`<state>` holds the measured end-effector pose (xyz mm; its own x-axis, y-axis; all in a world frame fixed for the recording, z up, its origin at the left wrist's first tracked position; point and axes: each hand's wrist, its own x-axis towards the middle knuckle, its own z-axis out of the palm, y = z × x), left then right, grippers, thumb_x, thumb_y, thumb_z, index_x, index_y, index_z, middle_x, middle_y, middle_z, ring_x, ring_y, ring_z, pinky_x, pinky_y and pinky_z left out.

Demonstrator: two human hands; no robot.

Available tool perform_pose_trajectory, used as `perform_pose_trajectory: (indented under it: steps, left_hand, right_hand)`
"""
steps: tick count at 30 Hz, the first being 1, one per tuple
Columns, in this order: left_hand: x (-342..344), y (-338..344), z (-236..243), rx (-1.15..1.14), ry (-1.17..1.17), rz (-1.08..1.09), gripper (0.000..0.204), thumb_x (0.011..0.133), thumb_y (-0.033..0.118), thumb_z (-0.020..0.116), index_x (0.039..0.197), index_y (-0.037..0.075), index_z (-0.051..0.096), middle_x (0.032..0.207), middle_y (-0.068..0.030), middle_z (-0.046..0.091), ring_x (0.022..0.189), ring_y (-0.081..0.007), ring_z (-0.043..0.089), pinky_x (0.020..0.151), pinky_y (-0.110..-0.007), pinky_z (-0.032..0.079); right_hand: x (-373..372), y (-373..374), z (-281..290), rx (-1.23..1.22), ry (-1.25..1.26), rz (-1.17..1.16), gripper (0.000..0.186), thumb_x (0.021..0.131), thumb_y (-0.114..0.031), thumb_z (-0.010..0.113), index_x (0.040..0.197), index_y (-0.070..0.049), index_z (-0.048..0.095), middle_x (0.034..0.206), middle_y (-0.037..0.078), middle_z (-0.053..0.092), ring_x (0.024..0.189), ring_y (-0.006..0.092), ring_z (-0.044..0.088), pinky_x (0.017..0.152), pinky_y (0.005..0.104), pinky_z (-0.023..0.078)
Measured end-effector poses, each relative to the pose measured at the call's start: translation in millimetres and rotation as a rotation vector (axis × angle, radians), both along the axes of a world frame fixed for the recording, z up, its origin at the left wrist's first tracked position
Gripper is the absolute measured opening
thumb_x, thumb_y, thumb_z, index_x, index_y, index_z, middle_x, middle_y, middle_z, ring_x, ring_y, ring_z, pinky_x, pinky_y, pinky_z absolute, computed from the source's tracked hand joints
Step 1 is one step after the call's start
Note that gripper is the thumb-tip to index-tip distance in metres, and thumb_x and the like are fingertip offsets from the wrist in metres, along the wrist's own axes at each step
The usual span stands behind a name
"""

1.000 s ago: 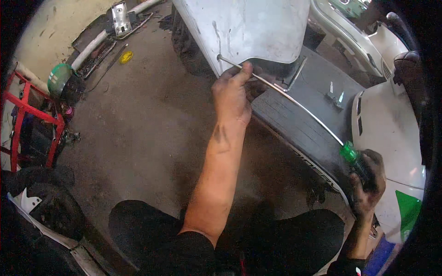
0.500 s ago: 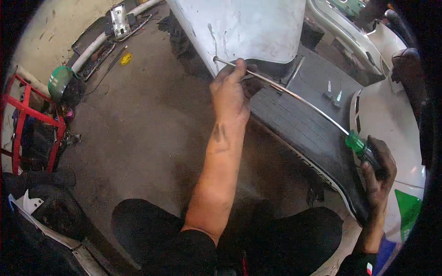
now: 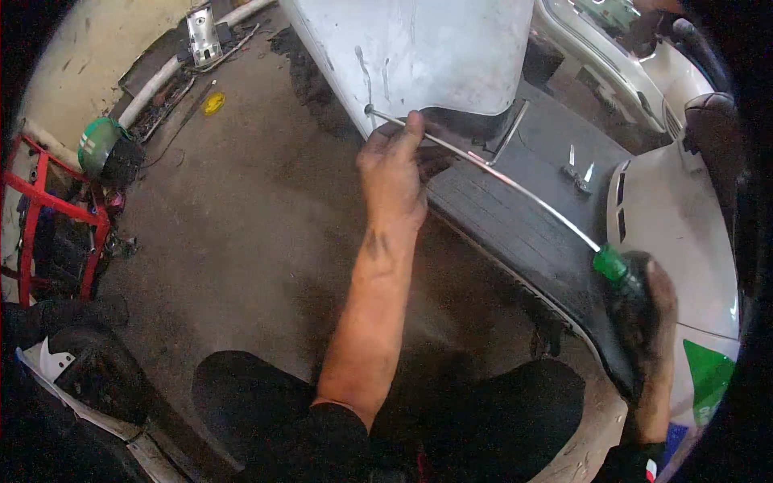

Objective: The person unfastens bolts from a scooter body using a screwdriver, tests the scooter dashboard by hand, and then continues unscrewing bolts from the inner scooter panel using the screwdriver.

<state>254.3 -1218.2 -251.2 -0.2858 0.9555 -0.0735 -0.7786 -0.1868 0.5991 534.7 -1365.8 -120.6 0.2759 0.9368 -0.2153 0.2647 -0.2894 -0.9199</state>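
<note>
A long screwdriver (image 3: 543,207) slants across the view, its thin metal shaft ending at a small hole near the lower left edge of a white panel (image 3: 435,48). Close to that tip, my left hand (image 3: 392,165) is closed around the shaft, thumb on top. At the other end is the green handle, gripped by my right hand (image 3: 662,302); its fingers are dark and partly blurred. Beneath the shaft lies a dark ribbed footboard (image 3: 515,229). An L-shaped metal rod (image 3: 510,133) rests on it, below the panel's edge.
On the footboard lie small tools with bright metal blades (image 3: 581,175). A white body panel (image 3: 680,225) with a green patch stands at the right. Leftward are a red metal frame (image 3: 60,208), a green helmet (image 3: 101,146) and a yellow disc (image 3: 213,103) on the floor.
My right hand and the green handle have shifted slightly down and to the left. My left hand stays on the shaft, and the tip is still at the hole. The whole view has shifted slightly.
</note>
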Motion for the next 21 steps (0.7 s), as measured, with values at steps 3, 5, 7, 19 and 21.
perform_pose_trajectory:
  steps: [3,5,7,19,21]
  left_hand:
    - [-0.7,-1.7,-3.4,0.026,0.000,0.014,0.022,0.090,0.014,0.069,0.098,-0.004,0.060,0.085,-0.0132,0.069,0.070,-0.0221,0.067,0.064,-0.035,0.057]
    - [-1.1,-3.0,-4.0,-0.044,0.032,0.022,0.022,0.090,0.014,0.069,0.098,-0.004,0.060,0.086,-0.0131,0.069,0.068,-0.0221,0.067,0.064,-0.036,0.057]
    - [-2.1,-3.5,-3.8,-0.062,0.080,0.038,0.022,0.090,0.015,0.070,0.098,-0.003,0.061,0.087,-0.0126,0.069,0.068,-0.0221,0.067,0.065,-0.036,0.057]
    - [-2.4,-1.7,-0.5,-0.075,0.012,0.005,0.024,0.093,0.019,0.066,0.103,-0.002,0.061,0.089,-0.0103,0.066,0.073,-0.0241,0.066,0.067,-0.039,0.057]
    - [-1.8,-1.3,2.1,-0.086,-0.002,0.005,0.022,0.094,0.018,0.064,0.102,-0.002,0.060,0.088,-0.0104,0.066,0.073,-0.0249,0.066,0.067,-0.040,0.057]
  right_hand:
    - [-0.4,-9.1,-25.0,0.027,0.003,-0.042,0.043,0.092,-0.042,0.058,0.106,-0.001,0.062,0.102,0.008,0.060,0.084,0.0178,0.057,0.077,0.0305,0.047]
    - [1.3,-11.1,-41.7,0.225,-0.142,0.111,0.046,0.089,-0.045,0.062,0.101,0.000,0.060,0.097,0.010,0.058,0.086,0.0218,0.057,0.076,0.0343,0.048]
    - [3.2,-10.3,-52.5,0.456,-0.601,0.310,0.050,0.086,-0.047,0.063,0.101,0.001,0.060,0.097,0.011,0.059,0.086,0.0219,0.057,0.077,0.0349,0.047]
    - [-13.2,-2.5,-14.6,-0.100,0.173,0.076,0.046,0.079,-0.032,0.071,0.110,0.002,0.064,0.089,0.013,0.065,0.079,0.0205,0.060,0.072,0.0328,0.048]
    - [-14.5,-1.2,-20.4,0.145,-0.100,0.211,0.044,0.079,-0.029,0.071,0.108,0.004,0.065,0.091,0.015,0.065,0.080,0.0231,0.061,0.074,0.0337,0.049]
